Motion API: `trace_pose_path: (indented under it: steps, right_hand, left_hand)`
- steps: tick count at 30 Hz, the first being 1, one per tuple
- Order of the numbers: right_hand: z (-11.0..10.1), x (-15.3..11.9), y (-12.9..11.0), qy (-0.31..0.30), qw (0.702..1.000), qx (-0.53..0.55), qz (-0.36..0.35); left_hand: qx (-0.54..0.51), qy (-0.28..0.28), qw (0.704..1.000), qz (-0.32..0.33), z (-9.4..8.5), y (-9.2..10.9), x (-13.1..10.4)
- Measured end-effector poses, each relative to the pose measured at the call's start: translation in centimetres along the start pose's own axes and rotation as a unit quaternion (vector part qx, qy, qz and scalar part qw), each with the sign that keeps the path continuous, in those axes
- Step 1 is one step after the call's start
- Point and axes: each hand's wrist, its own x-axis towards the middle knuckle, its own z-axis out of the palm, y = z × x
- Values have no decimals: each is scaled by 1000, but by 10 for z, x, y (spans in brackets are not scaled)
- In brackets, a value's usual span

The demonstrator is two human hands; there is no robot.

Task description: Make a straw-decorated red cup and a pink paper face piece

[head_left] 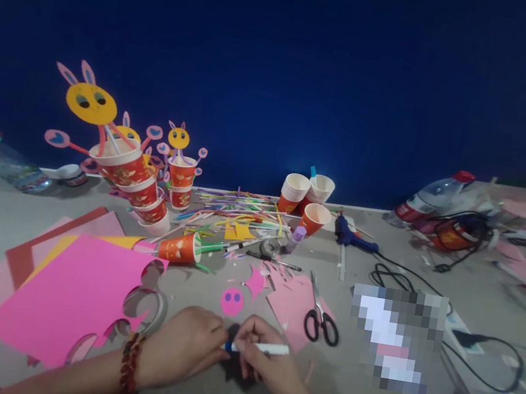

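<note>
My right hand [254, 354] grips a white marker [276, 349], whose blue end points toward my left hand [187, 341]. The fingers of the left hand are pinched together around that blue end, in front of me at the table edge. Just beyond both hands lies a pink paper circle [232, 302] with two purple dots on it. Near it is a bright pink paper scrap [256, 282]. A roll of tape [145, 308] stands behind my left wrist, partly covered by pink paper.
Pink sheets [62, 298] with round cut-outs spread at left. Paper-cup figures [128, 179] stand behind them. Scissors [321, 316] lie on pale pink scraps at right. Coloured straws [236, 206], paper cups [295, 189], a blue glue gun [354, 237] with its cable, and bottles [435, 198] line the back.
</note>
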Motion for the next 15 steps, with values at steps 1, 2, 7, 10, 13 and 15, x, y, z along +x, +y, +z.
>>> trace_pose_path:
  steps: [1,2,7,10,13,15]
  right_hand:
    - [-1,0,-1,1,1000,-4,-4]
    - [-2,0,-3,2,1000,-4,-9]
    - [-2,1,-2,-2,1000,3,-1]
    - [-8,2,-2,-8,1000,-28,-12]
    - [-29,8,-16,9,988,-147,-53]
    - [-51,16,-30,77,951,-288,-81]
  left_hand:
    - [6,4,1000,-2,-3,-2,1]
    - [12,5,1000,-2,-7,-3,2]
    - [26,-13,1000,-12,-15,2,7]
    - [21,-22,999,-20,-13,2,10]
    - [53,15,997,-49,-15,-11,14]
    - [106,49,989,-88,-20,-23,18]
